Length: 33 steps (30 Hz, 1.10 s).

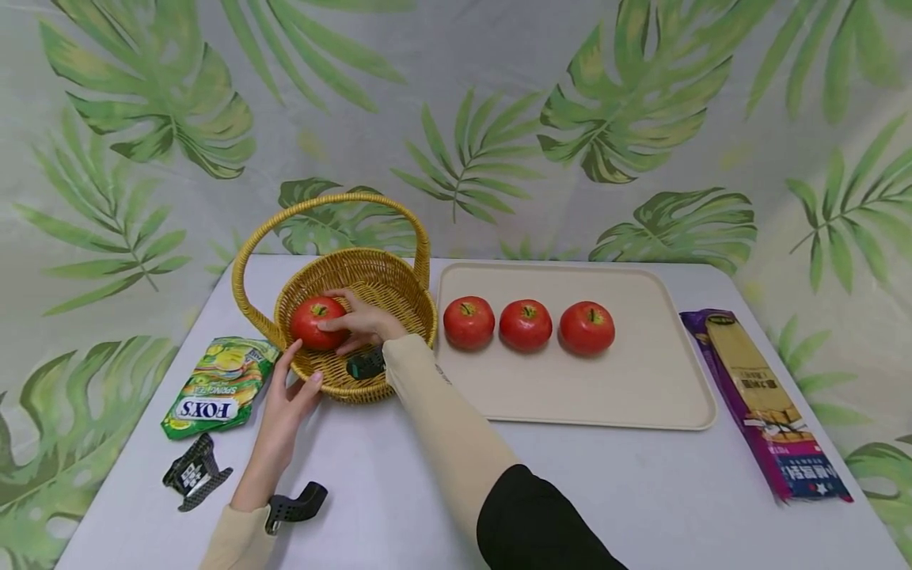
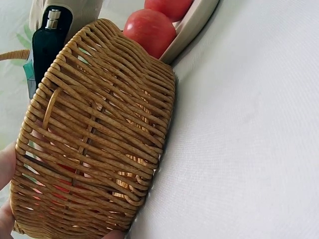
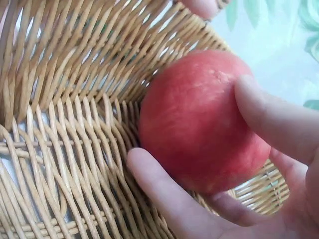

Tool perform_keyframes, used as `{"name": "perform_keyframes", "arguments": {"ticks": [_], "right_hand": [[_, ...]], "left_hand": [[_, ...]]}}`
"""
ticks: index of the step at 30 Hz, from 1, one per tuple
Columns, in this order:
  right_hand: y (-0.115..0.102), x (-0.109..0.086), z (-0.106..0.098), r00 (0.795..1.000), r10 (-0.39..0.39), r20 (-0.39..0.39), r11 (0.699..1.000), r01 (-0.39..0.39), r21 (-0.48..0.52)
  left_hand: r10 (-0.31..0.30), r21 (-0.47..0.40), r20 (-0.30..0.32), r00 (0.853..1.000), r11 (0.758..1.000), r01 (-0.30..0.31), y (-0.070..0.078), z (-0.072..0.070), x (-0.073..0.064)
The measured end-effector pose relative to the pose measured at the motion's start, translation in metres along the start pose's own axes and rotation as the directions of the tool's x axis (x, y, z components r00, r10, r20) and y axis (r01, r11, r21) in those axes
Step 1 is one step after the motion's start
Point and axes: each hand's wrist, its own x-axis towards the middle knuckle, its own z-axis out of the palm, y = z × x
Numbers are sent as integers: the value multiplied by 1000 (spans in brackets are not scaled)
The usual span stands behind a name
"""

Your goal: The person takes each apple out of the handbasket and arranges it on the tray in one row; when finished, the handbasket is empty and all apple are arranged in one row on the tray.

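A round wicker basket (image 1: 399,285) with a tall arched handle stands at the left of the table. Inside it, against the left wall, is a red apple (image 1: 310,323). My right hand (image 1: 366,321) reaches into the basket and holds this apple (image 3: 199,119), thumb on one side and fingers on the other. At the basket's near left rim, my left hand (image 1: 288,404) grips the edge. The left wrist view shows its fingertips at the woven wall (image 2: 94,134). Three more red apples, left (image 1: 469,323), middle (image 1: 526,325) and right (image 1: 587,328), sit in a row on a beige tray (image 1: 570,396).
The tray lies right of the basket, close to it. A green Fox's bag (image 1: 221,384) lies left of the basket, with a small black wrapper (image 1: 195,473) nearer me. Along the table's right edge is a long purple and gold package (image 1: 765,404). A leaf-patterned cloth hangs behind.
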Motion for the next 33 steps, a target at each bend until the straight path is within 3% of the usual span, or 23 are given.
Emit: {"name": "perform_keyframes", "arguments": {"ticks": [7,12,17,23,33], "right_hand": [[-2,-6,-14,999,-52,-5,999,52,-14],[-10,-18,-38,985,-146,87,989,149,-25],[-25,-40,-62,960,-211,186,959,239,-149],[-34,-70,-93,950,-198,241,929,260,-264],[-32,-124,-158,958,-238,162,913,277,-298]], "left_hand": [[-2,25,-4,1000,1000,2,1,0,-1],[-8,54,-9,1000,999,9,1,-1,-2],[-20,31,-10,1000,999,20,1,0,-2],[-13,9,-11,1000,1000,13,1,1,-2],[8,8,-1,1000,1000,-8,-1,2,-4]]}}
